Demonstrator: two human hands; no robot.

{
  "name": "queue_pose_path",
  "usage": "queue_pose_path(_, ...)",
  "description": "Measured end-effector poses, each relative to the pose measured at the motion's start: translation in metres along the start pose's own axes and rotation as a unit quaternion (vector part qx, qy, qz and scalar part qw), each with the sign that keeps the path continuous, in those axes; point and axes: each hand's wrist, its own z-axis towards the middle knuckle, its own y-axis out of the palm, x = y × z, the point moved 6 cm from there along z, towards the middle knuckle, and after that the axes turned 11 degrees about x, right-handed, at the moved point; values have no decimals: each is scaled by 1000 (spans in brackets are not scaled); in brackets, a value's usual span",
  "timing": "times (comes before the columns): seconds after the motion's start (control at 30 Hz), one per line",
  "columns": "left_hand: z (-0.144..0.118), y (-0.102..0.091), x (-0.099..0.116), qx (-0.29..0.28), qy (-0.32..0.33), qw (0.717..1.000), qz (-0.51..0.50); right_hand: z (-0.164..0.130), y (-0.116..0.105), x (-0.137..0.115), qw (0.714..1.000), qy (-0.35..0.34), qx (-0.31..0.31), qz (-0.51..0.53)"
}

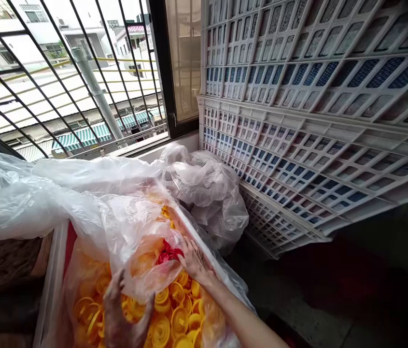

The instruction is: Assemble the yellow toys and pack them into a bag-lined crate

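Note:
Round yellow plastic parts (171,319) with ringed faces fill a large crate (52,285) lined with a clear plastic bag (117,212). Over the near part of the pile, my left hand (127,314) is open, thumb and fingers spread, slightly blurred and with nothing visible in its grasp. My right hand (194,258) is at the crate's right side, its fingers closed on the plastic bag's edge. Beside its thumb lies a small cluster of red plastic pieces (167,252), partly covered by the film. Bunched film hides the far part of the pile.
Stacked white lattice crates (279,116) rise on the right. A crumpled clear bag (211,193) sits between them and the lined crate. Behind is a barred window (91,72). At left, a dark brown container (6,263) adjoins the crate.

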Motion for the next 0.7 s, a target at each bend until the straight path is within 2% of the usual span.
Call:
queue_pose_path(0.1,-7,40,3,-84,29,996,-11,10,12,11,999,26,-3,-28)
queue_pose_path(0.17,-8,52,-11,-96,17,995,26,15,14,16,998,47,3,-42)
queue_pose_path(0.3,-8,46,-56,-96,6,985,144,24,6,25,996,70,24,-46)
queue_pose_path(0.4,-12,42,-71,-136,-5,980,146,30,-4,29,996,72,37,-38)
queue_pose_path(0.47,-15,54,-68,-197,-9,971,134,34,-11,30,996,71,47,-35)
queue_pose_path(0.57,-16,88,-53,-293,7,948,127,44,-19,28,995,68,65,-35)
queue_pose_path(0.7,-19,128,-42,-383,45,915,122,56,-28,23,995,54,81,-36)
